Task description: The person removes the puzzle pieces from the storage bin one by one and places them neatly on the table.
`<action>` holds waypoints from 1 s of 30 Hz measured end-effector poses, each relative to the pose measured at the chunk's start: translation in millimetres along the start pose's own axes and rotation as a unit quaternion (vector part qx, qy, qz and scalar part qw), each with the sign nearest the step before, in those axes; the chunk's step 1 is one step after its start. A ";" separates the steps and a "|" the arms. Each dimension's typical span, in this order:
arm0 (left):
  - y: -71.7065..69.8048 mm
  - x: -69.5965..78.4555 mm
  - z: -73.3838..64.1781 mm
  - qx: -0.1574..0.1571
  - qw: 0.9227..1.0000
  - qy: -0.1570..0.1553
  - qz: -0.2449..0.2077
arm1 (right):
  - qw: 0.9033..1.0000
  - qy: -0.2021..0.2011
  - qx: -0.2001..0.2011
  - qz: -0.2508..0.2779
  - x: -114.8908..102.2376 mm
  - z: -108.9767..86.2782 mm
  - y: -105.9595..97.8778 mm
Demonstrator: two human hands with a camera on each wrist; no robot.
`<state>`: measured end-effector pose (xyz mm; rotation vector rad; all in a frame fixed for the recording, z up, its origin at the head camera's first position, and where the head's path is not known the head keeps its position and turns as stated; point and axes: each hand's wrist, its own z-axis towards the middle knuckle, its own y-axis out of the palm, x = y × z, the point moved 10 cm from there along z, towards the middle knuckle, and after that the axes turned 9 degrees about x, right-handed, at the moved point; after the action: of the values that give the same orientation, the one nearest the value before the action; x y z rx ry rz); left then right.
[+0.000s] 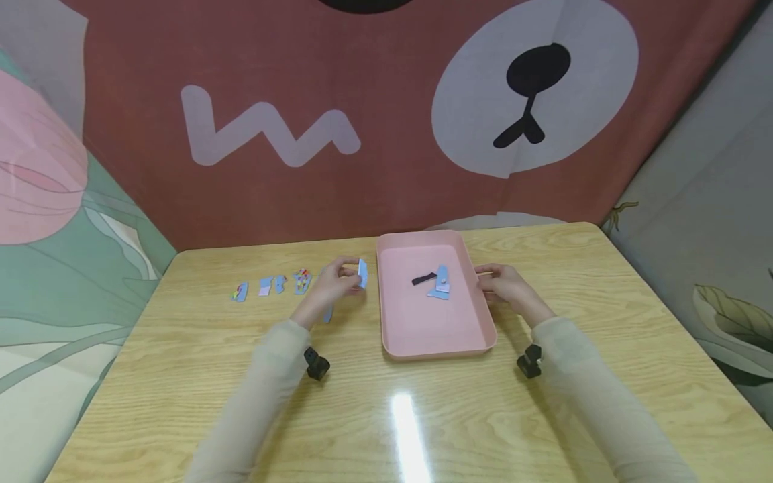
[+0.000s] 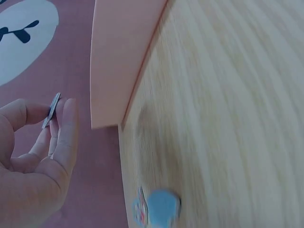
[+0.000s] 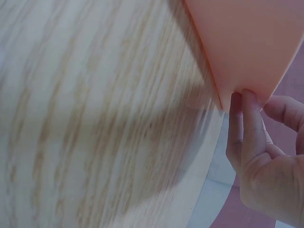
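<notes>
My left hand (image 1: pixel 331 285) pinches a thin light-blue puzzle piece (image 1: pixel 362 274) between thumb and fingers, just left of the tray and above the table. In the left wrist view the piece (image 2: pixel 52 110) shows nearly edge-on. On the far side, my right hand (image 1: pixel 508 290) grips the right wall of the pink tray (image 1: pixel 423 339). Its fingertips (image 3: pixel 251 97) lie against the outer wall in the right wrist view. Inside the tray are several overlapping light-blue pieces (image 1: pixel 443 277) and a narrow black piece (image 1: pixel 424 278).
Left of the tray, loose pieces lie in a row: a multicoloured piece (image 1: pixel 302 280), a small blue piece (image 1: pixel 280 284), a blue-and-pale piece (image 1: pixel 265 286) and one at the far left (image 1: pixel 240 291). Another blue piece (image 1: pixel 328 313) is partly under my left wrist. A printed curtain (image 1: pixel 290 201) hangs behind the table.
</notes>
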<state>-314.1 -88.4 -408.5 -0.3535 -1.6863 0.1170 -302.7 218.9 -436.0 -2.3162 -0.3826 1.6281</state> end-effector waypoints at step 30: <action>-91.7 -32.0 -29.1 0.053 0.998 -0.022 0.022 | 1.000 0.004 0.009 -0.009 2.2 2.6 0.3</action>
<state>-297.1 -188.4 -409.0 -0.3119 -1.7079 0.2472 -304.4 219.6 -438.8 -2.2993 -0.3848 1.6083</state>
